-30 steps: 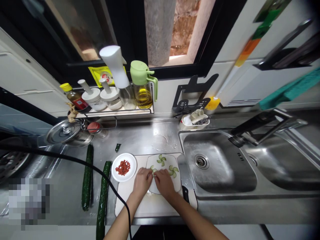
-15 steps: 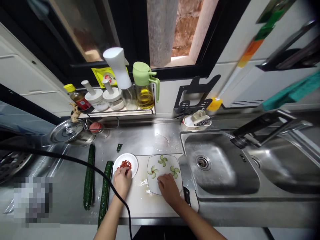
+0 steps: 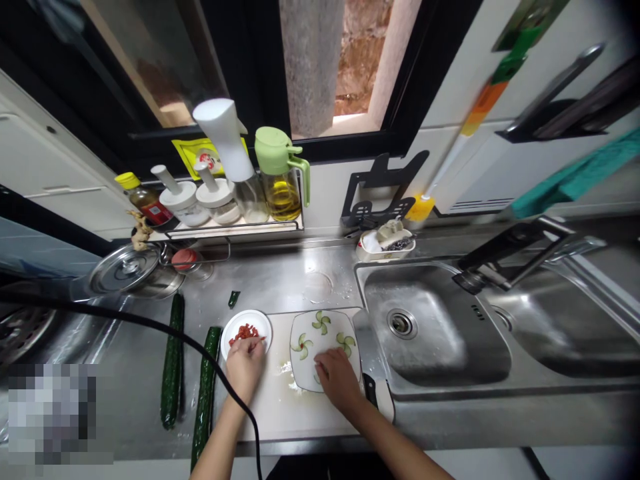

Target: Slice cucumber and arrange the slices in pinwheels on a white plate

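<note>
brushed metal counter [image 3: 270, 277], glossy white plate [image 3: 307, 370], matt cutting board [image 3: 275, 420]

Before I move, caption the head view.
Left hand at round plate of red bits, right hand at square plate with green pinwheels.

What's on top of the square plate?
The square plate has green pinwheels on it; the left one has a red bit in its middle. Some green peeks out beside the right hand, which hides what's beneath.

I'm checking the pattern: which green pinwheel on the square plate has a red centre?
The leftmost pinwheel, on the side toward the left hand. A red bit shows at its middle; none shows in the top pinwheel or the right pinwheel.
</note>
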The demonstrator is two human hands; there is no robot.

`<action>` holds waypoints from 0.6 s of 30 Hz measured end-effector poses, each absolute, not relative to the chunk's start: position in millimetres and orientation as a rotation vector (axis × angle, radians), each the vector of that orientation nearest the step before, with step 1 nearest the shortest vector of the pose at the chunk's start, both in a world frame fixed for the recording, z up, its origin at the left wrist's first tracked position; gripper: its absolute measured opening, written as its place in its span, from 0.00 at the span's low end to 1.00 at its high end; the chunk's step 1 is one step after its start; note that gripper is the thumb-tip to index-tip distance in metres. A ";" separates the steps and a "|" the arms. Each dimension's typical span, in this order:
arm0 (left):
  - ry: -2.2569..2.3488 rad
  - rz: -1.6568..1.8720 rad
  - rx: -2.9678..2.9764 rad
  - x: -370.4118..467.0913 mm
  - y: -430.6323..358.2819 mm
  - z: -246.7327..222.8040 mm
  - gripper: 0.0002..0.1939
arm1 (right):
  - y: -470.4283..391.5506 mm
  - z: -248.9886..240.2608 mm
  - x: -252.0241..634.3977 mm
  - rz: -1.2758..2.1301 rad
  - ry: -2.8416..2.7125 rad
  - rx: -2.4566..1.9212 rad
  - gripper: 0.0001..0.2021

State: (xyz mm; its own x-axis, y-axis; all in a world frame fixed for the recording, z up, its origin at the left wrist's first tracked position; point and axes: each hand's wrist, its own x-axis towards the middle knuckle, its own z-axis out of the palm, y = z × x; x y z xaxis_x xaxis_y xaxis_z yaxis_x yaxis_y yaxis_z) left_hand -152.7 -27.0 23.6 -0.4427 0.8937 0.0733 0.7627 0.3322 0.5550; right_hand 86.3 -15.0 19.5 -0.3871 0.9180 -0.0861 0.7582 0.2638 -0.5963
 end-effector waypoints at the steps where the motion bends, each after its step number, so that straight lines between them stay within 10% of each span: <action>1: 2.289 0.834 1.497 -146.9 -24.2 25.2 0.13 | -13.2 20.2 87.5 0.818 -2.264 -1.552 0.08; 18: 1.872 0.865 1.675 -34.6 45.8 5.1 0.08 | 32.1 18.1 103.0 0.607 -2.197 -1.741 0.14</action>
State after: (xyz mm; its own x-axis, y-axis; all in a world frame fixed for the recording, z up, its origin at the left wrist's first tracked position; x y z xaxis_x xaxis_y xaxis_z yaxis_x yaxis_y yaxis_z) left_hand -34.6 45.8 5.1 -0.1355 0.9891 0.0579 0.6854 0.0514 0.7264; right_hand 103.0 32.1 18.1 -0.2396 0.9698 -0.0456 0.8555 0.1887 -0.4821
